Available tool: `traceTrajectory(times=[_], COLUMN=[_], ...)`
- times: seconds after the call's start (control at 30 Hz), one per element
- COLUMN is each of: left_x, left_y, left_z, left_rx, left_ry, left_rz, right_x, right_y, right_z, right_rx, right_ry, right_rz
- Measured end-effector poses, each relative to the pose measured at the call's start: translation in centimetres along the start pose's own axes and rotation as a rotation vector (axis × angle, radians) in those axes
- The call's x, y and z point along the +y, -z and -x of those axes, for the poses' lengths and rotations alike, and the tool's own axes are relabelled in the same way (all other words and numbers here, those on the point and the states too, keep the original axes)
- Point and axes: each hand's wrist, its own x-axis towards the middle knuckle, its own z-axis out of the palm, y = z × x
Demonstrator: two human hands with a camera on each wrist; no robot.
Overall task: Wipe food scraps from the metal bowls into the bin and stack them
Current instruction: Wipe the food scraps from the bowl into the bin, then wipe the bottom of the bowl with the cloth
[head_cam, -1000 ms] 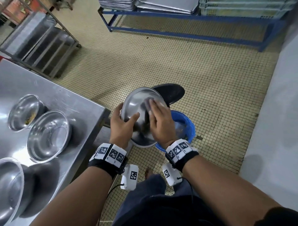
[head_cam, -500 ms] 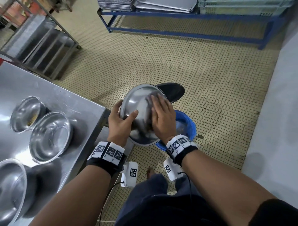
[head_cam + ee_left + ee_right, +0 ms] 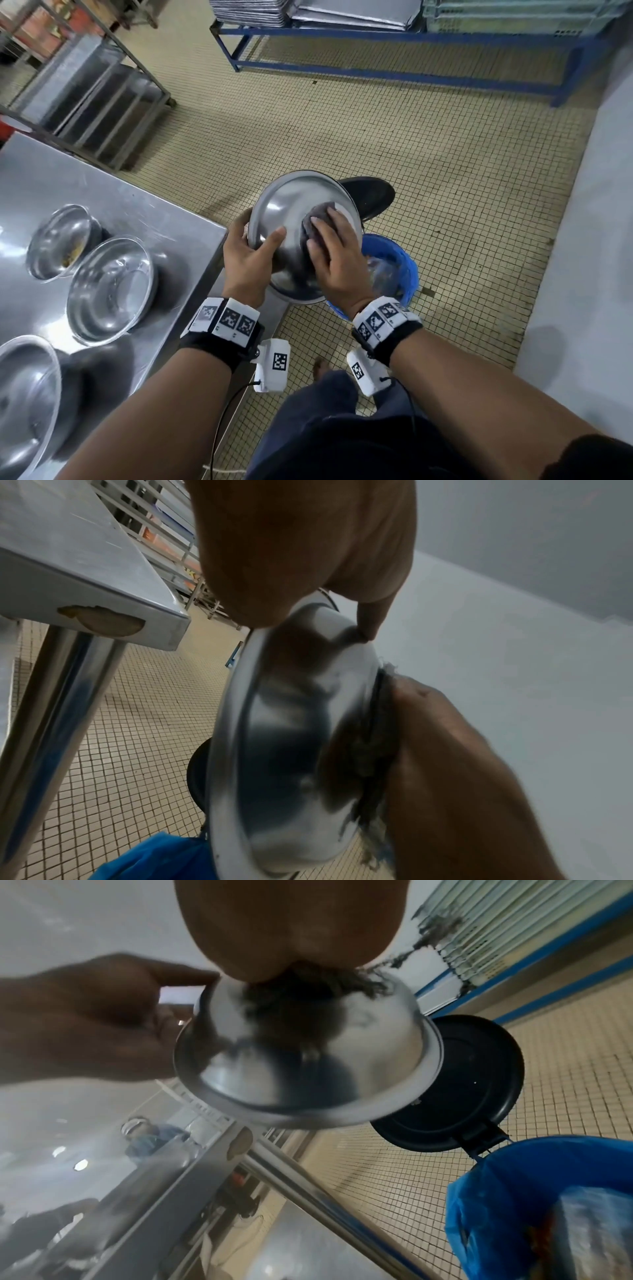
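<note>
My left hand (image 3: 246, 253) grips the rim of a metal bowl (image 3: 287, 212), thumb on its outer side. The bowl is tilted over the blue-lined bin (image 3: 404, 270) with its outside facing me. My right hand (image 3: 337, 253) presses a dark cloth (image 3: 317, 214) flat against the bowl's base. The left wrist view shows the bowl (image 3: 291, 737) edge-on, the cloth (image 3: 369, 750) squeezed between it and the right palm. From the right wrist, the cloth (image 3: 308, 988) sits bunched on the bowl (image 3: 308, 1069) above the bin bag (image 3: 514, 1191). The bowl's inside is hidden.
A steel table (image 3: 120, 205) on my left carries three more bowls: one with scraps (image 3: 63, 240), one beside it (image 3: 111, 289), one at the near edge (image 3: 24, 404). The bin's black lid (image 3: 370, 198) stands open behind the bowl. Racks line the far tiled floor.
My right hand has rubbed the cloth slightly across the bowl's base, and more cloth shows past the fingertips. The left hand keeps its grip and the bowl stays over the bin.
</note>
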Motion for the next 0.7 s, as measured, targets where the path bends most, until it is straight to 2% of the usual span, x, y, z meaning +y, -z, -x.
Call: traceTrajectory(times=[0.07,0.13,0.3,0.33,0.37,0.43,0.5,0.57,0.63,0.7], left_x=[0.1,0.0,-0.3,-0.4,-0.4,-0.4,-0.1,0.1,0.1,0.0], left_y=[-0.1,0.1,0.8,0.9,0.8,0.5,-0.1,-0.5,-0.5,-0.2], left_z=[0.1,0.2,0.8,0.8,0.8,0.6,0.6,0.6,0.8,1.0], left_rx=[-0.014,-0.035,-0.017,-0.015,-0.014,-0.005,-0.007,-0.022,-0.032,-0.025], left_ry=[0.001,0.004,0.012,0.014,0.015,0.008,-0.023,-0.046,-0.035,-0.03], left_rz=[0.016,0.019,-0.01,-0.01,-0.01,-0.017,-0.039,-0.065,-0.067,-0.062], right_x=[0.1,1.0,4.1,4.2,3.8,2.0,0.0,-0.6,0.8,2.5], right_y=[-0.5,-0.4,0.9,1.3,1.5,1.2,0.1,-1.1,-1.4,-0.9], right_z=[0.1,-0.8,-4.1,-4.4,-4.5,-4.0,-2.7,-1.4,-1.5,-2.5], right_rx=[-0.048,-0.021,0.063,0.11,0.168,0.217,0.117,-0.019,-0.013,0.035], right_ry=[-0.01,-0.065,-0.502,-0.541,-0.522,-0.331,-0.051,0.117,0.101,-0.113], right_rz=[0.035,0.053,-0.117,-0.107,-0.102,-0.121,-0.082,0.021,0.067,0.023])
